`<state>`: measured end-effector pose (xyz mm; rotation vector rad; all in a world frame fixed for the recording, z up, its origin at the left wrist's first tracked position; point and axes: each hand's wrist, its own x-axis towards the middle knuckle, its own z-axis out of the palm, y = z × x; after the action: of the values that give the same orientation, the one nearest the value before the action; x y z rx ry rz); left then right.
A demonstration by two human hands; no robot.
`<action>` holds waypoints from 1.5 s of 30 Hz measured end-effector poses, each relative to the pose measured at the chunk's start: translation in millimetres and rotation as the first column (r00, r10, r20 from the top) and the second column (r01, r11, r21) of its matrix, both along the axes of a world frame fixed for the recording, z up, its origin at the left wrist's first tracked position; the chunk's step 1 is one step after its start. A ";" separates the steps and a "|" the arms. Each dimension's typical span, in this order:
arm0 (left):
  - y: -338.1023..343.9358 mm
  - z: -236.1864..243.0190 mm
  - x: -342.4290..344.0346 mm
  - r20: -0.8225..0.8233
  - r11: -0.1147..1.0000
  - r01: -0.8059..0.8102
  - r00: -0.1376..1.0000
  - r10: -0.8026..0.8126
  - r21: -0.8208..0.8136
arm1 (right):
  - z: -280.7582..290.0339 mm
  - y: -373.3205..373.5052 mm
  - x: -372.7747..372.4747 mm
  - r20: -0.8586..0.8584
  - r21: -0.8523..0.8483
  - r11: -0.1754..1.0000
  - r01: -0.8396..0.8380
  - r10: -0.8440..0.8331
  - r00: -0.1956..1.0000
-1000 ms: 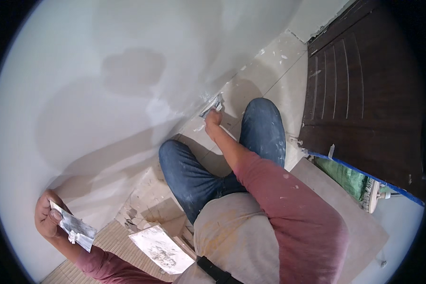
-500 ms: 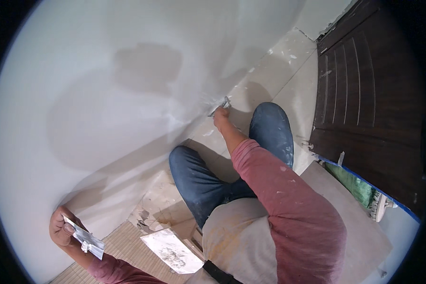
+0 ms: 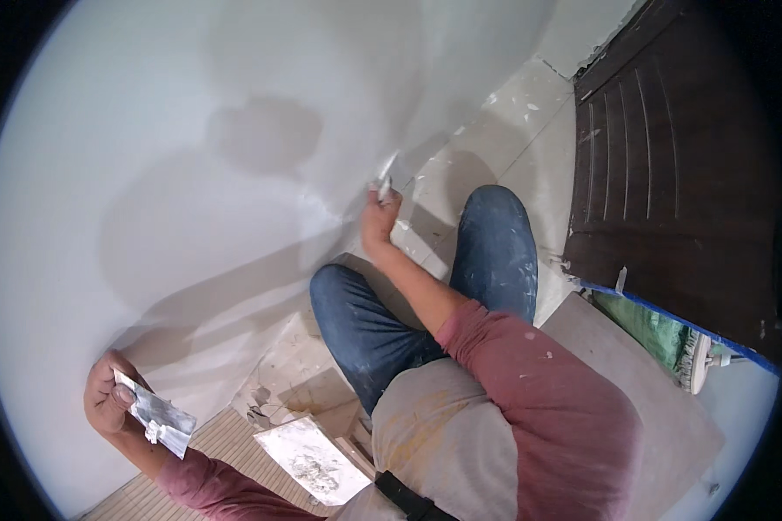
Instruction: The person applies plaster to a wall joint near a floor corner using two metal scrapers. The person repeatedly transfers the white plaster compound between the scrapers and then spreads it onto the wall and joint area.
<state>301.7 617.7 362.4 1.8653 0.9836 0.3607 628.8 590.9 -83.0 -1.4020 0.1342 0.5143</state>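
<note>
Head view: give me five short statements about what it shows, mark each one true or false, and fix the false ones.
1. The left hand holds a flat blade with white paste on it. True.
2. The right hand is empty. False: it holds a tool near the wall.
3. The grooved panel is white. False: it is dark brown.
4. The white board bears pale lumps. True.
5. The brush is at the picture's left. False: it is at the right.
</note>
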 end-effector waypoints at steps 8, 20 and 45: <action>1.7 0.9 8.3 -0.053 0.995 0.077 0.996 -0.074 0.056 | 129.8 -59.2 -63.2 0.551 -0.056 0.941 -0.333 0.308 0.776; 3.6 -1.6 -9.5 0.012 0.999 -0.008 1.000 0.008 -0.048 | -147.4 -24.2 41.6 -0.445 -0.109 0.992 0.062 -0.105 0.889; 2.6 -0.3 -4.2 0.022 1.000 0.011 1.000 -0.010 -0.024 | -62.5 9.5 55.3 -0.330 -0.050 0.998 -0.027 0.009 0.944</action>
<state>297.5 620.3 362.1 1.8400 0.9589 0.3609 684.1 600.4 -145.4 -1.3616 0.4086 0.7643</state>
